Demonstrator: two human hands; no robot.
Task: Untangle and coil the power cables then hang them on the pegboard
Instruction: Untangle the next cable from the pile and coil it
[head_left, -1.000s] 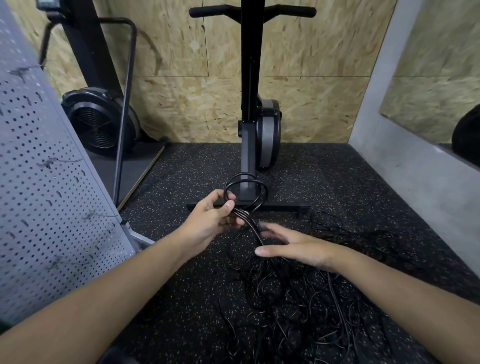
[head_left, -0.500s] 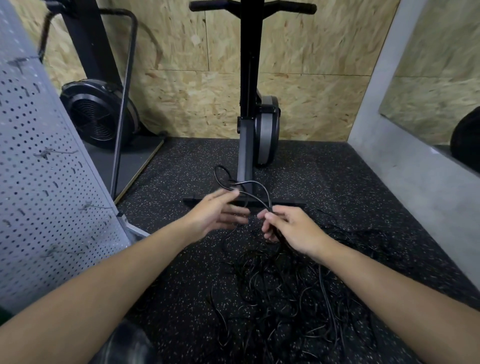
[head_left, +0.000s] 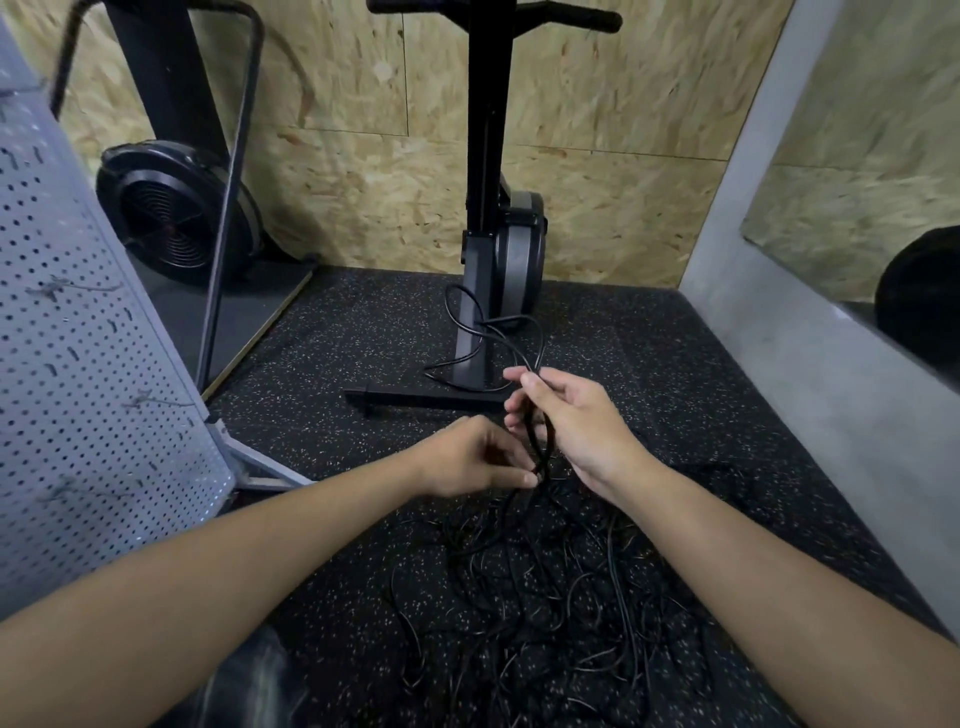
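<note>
A tangle of thin black power cables (head_left: 540, 597) lies on the speckled rubber floor in front of me. My right hand (head_left: 576, 426) holds a bundle of black cable strands upright, and loops (head_left: 483, 332) stick out above its fingers. Just below it, my left hand (head_left: 478, 457) pinches the same strands where they run down into the pile. The grey perforated pegboard (head_left: 88, 364) stands at the left, with several metal hooks on it.
A black exercise machine post with a grey flywheel housing (head_left: 498, 260) and a floor bar stands right behind the hands. A fan-wheel machine (head_left: 171, 213) sits at the back left. A grey wall ledge (head_left: 810, 374) runs along the right, below a mirror.
My right hand has risen and taken the looped strands. My left hand has let go of the loops and dropped lower, now pinching the cable beneath the right hand.
</note>
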